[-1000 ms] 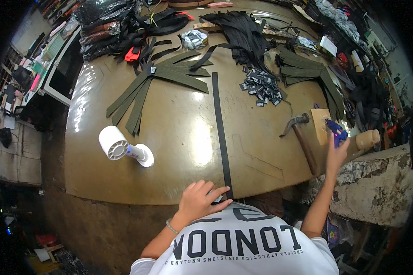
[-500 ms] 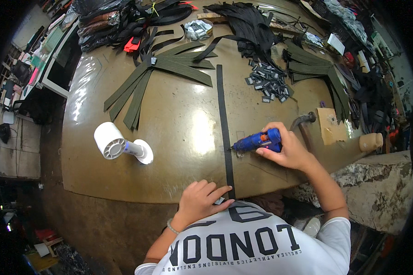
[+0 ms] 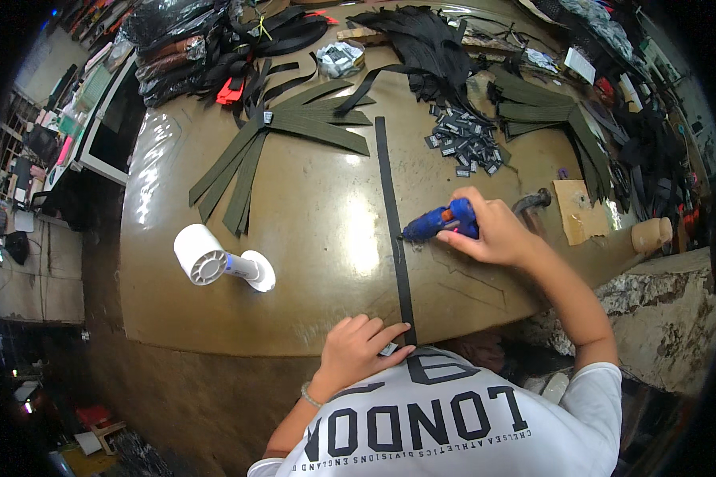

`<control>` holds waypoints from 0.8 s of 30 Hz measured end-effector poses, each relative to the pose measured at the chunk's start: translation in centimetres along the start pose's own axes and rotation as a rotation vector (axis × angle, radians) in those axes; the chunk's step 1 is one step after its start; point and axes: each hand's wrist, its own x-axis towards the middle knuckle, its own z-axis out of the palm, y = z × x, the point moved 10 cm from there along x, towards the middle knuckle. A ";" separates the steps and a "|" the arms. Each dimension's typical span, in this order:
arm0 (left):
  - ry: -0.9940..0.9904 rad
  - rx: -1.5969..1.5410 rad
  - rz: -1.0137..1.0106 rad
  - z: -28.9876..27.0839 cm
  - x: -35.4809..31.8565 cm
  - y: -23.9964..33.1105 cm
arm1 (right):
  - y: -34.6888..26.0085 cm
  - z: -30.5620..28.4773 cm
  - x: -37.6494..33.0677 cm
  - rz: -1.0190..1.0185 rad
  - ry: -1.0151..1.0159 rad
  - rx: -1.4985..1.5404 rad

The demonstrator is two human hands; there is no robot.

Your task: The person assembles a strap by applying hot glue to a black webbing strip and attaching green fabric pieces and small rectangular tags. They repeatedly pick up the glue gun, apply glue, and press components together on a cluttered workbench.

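Note:
A long black webbing strap point(image 3: 391, 187) lies straight down the table, running from its far end to the near edge. In my right hand point(image 3: 488, 228) is a blue glue gun point(image 3: 441, 222) with an orange part, its nozzle tip at the strap's right edge, about midway along. I cannot tell whether the tip touches the strap. My left hand point(image 3: 361, 347) rests at the strap's near end, one fingertip on it. Between its thumb and index finger shows a small pale-and-dark label point(image 3: 388, 348), partly hidden by the fingers.
A white handheld fan point(image 3: 223, 258) stands on the left. Beyond the strap lie olive strap bundles point(image 3: 314, 135), a pile of small dark labels point(image 3: 463, 139), black straps point(image 3: 422, 48) and a tub point(image 3: 340, 60). A hammer point(image 3: 531, 205) lies right of my right hand.
The glue gun has moved a little away from me along the strap. My left hand stays at the strap's near end. The whole view has shifted slightly.

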 end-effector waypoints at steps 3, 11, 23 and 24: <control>0.002 0.019 -0.006 -0.1 0.1 0.2 | -4.7 0.7 -1.3 -0.385 -0.015 -0.316; 0.030 0.068 0.003 0.1 0.3 0.4 | 9.1 -11.1 -17.4 0.663 0.961 -0.277; 0.007 0.071 -0.030 0.4 0.3 0.2 | 21.5 -24.0 -6.5 0.413 0.675 -0.784; 0.015 0.068 -0.026 0.3 0.3 0.3 | 23.4 -23.8 -5.4 0.413 0.642 -0.866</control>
